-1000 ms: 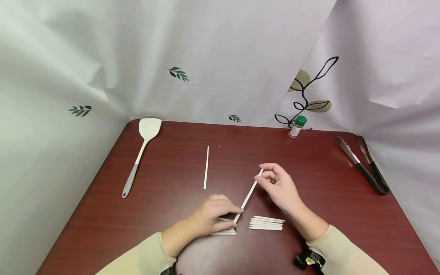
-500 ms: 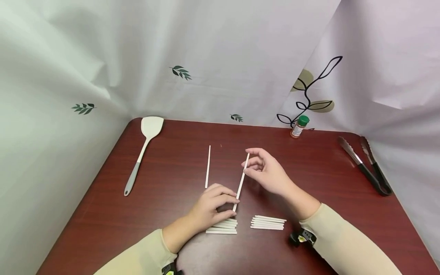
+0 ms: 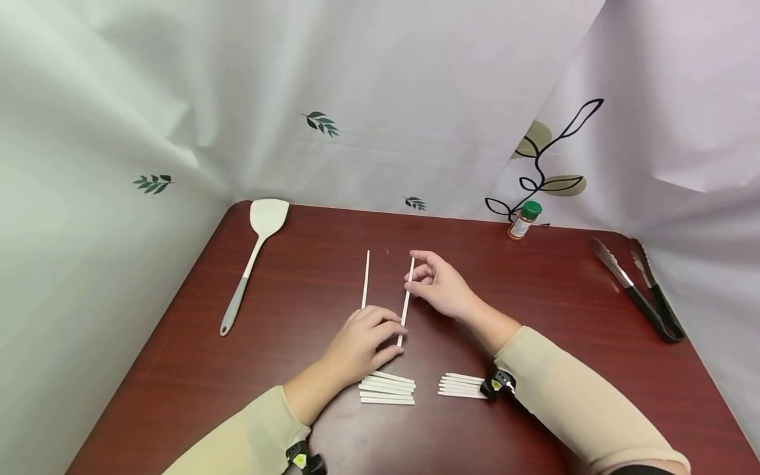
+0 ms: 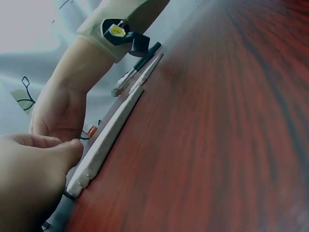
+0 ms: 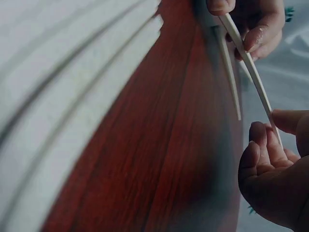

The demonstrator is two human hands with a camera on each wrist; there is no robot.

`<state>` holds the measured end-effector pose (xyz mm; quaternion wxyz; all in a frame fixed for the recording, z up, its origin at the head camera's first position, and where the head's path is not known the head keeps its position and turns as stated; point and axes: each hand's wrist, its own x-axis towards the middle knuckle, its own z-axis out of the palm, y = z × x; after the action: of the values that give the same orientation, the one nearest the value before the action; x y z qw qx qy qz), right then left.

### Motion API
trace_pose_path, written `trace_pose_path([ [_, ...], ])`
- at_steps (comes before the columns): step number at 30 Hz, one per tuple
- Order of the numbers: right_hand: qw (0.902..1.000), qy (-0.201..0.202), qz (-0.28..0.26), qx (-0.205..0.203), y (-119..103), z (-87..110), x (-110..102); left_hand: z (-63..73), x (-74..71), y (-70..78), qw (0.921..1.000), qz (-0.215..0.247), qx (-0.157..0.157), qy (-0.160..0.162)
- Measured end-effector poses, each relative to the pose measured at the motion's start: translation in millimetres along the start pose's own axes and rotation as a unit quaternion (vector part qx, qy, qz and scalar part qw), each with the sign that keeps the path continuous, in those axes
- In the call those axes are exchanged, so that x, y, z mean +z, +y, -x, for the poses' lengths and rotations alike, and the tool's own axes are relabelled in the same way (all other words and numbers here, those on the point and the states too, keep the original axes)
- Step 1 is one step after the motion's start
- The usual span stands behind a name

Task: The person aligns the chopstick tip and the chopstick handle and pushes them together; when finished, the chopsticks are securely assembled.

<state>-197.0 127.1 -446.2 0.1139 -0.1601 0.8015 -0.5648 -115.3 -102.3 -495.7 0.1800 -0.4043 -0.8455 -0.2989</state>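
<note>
In the head view a thin white stick (image 3: pixel 406 305) spans both hands near the middle of the table. My left hand (image 3: pixel 363 344) pinches its near end between thumb and fingers. At the far end, my right hand (image 3: pixel 444 289) holds it between thumb and fingertips. To its left lies another white stick (image 3: pixel 365 282), roughly parallel, its near end hidden by my left hand. Just below that hand is a pile of white sticks (image 3: pixel 387 390). A second bundle of white sticks (image 3: pixel 458 384) lies to the right, partly covered by the right wrist's camera.
A white spatula (image 3: pixel 247 264) with a grey handle lies at the left of the dark red table (image 3: pixel 309 264). Toward the back right stands a green-capped bottle (image 3: pixel 524 221). Metal tongs (image 3: pixel 641 290) with black handles rest by the right edge. Pale curtains surround the table's back and sides.
Both hands have moved the held stick leftward and away from the body, turning it from slanted to nearly parallel with the lone stick. More of the left pile is now uncovered.
</note>
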Motion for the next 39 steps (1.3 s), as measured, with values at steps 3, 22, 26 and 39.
trace_pose_path([
  [3,0.9996,-0.015,0.024,0.001,2.9,-7.0,1.4,-0.2,1.0,0.7,0.9996,-0.008,-0.027,-0.007],
  [22,0.9829,-0.077,0.152,0.069,-6.2,-46.6,0.2,-2.3,2.7,-3.3,0.9948,-0.071,-0.064,0.035],
  [26,0.9801,-0.088,0.160,0.077,-9.1,-55.1,2.5,-2.6,1.8,-5.0,0.9937,-0.080,-0.071,0.035],
  [39,0.9718,-0.099,0.203,0.069,-13.1,-75.6,12.8,-5.2,-6.9,-15.6,0.9929,-0.098,-0.057,0.035],
])
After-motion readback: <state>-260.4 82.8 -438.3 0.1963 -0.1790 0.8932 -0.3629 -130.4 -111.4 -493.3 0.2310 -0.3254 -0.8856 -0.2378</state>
